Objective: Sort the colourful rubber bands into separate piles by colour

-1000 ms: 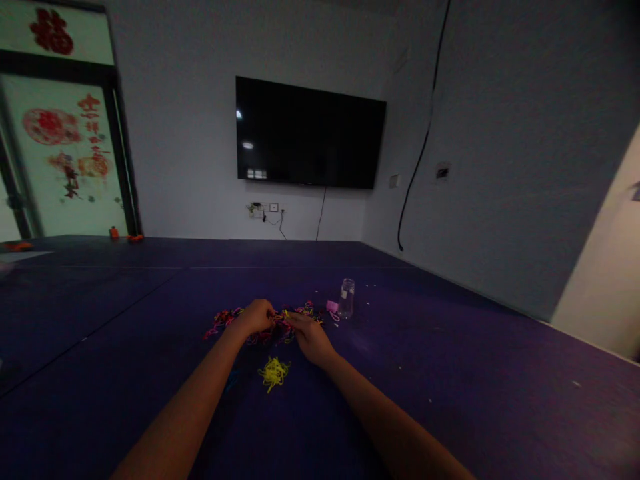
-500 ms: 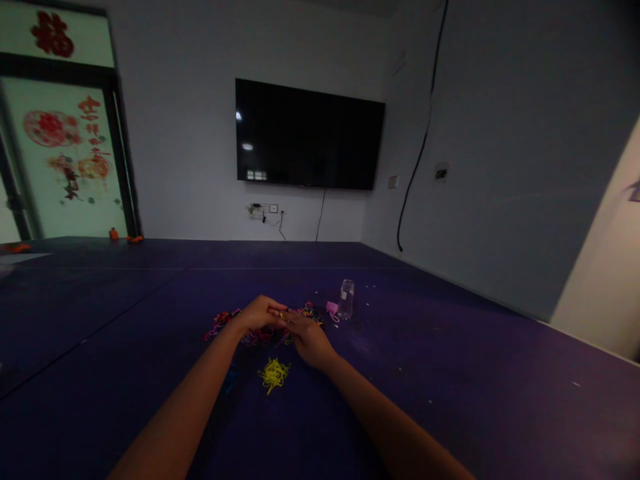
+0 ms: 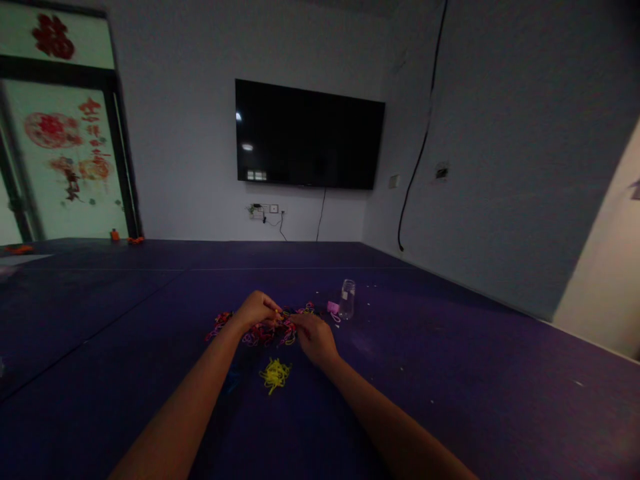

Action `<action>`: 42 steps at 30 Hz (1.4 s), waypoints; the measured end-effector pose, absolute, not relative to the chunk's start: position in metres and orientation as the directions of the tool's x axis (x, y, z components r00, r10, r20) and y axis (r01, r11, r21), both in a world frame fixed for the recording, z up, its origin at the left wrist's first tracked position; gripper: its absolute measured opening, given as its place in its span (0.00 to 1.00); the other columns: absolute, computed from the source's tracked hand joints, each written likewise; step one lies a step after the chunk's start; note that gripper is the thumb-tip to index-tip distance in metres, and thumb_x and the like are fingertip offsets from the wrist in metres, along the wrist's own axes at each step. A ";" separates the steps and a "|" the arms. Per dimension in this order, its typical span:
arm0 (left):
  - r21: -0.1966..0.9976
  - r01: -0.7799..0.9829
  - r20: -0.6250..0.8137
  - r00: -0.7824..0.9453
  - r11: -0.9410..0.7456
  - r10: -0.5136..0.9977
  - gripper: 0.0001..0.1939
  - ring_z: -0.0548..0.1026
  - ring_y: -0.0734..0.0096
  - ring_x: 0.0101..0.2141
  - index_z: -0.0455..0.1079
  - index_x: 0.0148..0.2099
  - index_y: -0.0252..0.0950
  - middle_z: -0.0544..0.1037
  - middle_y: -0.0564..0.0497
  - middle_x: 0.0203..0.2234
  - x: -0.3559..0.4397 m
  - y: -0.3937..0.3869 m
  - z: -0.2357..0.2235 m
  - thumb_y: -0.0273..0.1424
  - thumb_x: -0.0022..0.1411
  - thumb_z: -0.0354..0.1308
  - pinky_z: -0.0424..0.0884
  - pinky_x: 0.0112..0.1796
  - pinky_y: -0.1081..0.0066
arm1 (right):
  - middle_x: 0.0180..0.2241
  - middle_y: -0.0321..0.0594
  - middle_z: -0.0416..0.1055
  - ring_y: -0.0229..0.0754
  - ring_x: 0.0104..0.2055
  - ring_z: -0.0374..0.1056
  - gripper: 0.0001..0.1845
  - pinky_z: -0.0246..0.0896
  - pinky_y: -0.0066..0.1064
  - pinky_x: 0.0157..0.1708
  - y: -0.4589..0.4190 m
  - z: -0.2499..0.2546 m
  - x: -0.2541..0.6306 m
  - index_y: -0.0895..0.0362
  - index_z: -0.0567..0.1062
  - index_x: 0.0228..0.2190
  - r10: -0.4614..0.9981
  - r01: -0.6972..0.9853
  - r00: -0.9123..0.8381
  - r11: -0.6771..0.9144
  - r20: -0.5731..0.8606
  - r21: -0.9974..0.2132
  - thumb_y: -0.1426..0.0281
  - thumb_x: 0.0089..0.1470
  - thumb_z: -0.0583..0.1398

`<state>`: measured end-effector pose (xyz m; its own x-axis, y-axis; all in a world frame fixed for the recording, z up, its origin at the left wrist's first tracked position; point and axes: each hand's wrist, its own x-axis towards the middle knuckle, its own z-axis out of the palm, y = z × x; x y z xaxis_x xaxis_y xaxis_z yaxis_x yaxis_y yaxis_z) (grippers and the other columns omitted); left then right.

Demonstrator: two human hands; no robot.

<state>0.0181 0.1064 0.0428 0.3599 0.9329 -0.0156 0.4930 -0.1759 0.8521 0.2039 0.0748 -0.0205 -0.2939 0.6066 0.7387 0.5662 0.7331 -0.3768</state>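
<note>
A heap of many-coloured elastic bands (image 3: 257, 335) lies on the purple floor, partly covered by my hands. Over its left-middle part, my left hand (image 3: 257, 311) is closed in a pinch, with a small yellow elastic band (image 3: 277, 311) at the fingertips. My right hand (image 3: 315, 337) reaches in from the right with its fingers pressed together at the heap; what they hold, if anything, is too small to make out. Nearer to me sits a separate clump of yellow elastic bands (image 3: 275, 375). Beside it, to the left, a dark blue clump (image 3: 231, 380) is faintly visible.
A clear bottle (image 3: 347, 299) stands right of the heap, with a pink piece (image 3: 333, 309) beside it. Small white scraps dot the purple floor (image 3: 450, 373). Further off are a wall-mounted television (image 3: 310, 133), a hanging black cable (image 3: 421, 147) and several orange objects by the door.
My hands, which were together over the heap, have come slightly apart. My left hand has shifted a little left and the right one a little right. The clumps and bottle stay put.
</note>
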 end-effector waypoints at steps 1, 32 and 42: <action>0.852 0.496 -0.033 0.371 -0.168 0.928 0.08 0.75 0.73 0.25 0.75 0.34 0.30 0.78 0.49 0.23 0.017 0.105 0.045 0.25 0.48 0.59 0.72 0.30 0.72 | 0.39 0.41 0.76 0.43 0.42 0.71 0.19 0.65 0.36 0.45 0.077 -0.022 0.208 0.53 0.78 0.38 0.656 0.599 -0.179 0.664 0.733 -0.448 0.78 0.50 0.51; 0.142 0.921 0.022 0.365 -0.364 0.931 0.07 0.76 0.60 0.34 0.74 0.30 0.35 0.78 0.44 0.28 0.063 0.072 0.043 0.22 0.48 0.56 0.68 0.35 0.70 | 0.26 0.40 0.76 0.40 0.28 0.71 0.10 0.61 0.25 0.28 0.091 -0.020 0.235 0.58 0.78 0.27 0.853 0.688 -0.071 0.417 0.517 -0.594 0.73 0.50 0.56; 0.014 0.903 -0.007 0.429 -0.429 0.903 0.09 0.76 0.62 0.36 0.73 0.33 0.35 0.78 0.43 0.32 0.065 0.069 0.036 0.22 0.51 0.52 0.68 0.34 0.72 | 0.44 0.42 0.74 0.42 0.47 0.69 0.27 0.61 0.35 0.50 0.105 -0.028 0.244 0.57 0.74 0.46 0.786 0.652 -0.017 0.478 0.619 -0.589 0.82 0.49 0.48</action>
